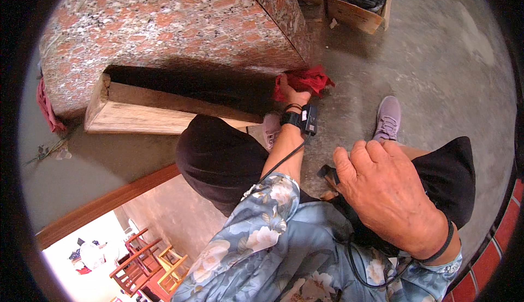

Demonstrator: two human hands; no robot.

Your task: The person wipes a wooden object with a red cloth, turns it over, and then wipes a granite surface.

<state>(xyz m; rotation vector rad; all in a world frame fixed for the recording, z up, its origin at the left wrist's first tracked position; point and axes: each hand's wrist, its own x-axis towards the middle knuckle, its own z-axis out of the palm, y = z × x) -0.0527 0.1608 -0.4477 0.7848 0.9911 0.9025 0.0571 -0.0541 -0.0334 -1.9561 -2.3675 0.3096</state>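
Note:
My left hand (pixel 292 91) reaches down and grips a red cloth (pixel 313 80) at the lower corner of a block faced with speckled granite (pixel 172 23). The cloth hides some of its fingers. My right hand (pixel 376 191) hangs palm down over my lap, its fingers curled and its palm out of sight. A small dark object (pixel 327 172) shows beside its thumb; whether the hand touches it is unclear. Left of my left hand, a wooden trough-like piece (pixel 163 111) runs along the granite base, dark inside.
A wooden box (pixel 356 13) with dark cloth or bags stands on the concrete floor (pixel 434 77). Another red cloth (pixel 49 105) hangs at the block's far left. Wooden chairs (pixel 139 265) appear beyond a brown sill (pixel 106 203). A cable (pixel 286 156) runs from my left wrist device.

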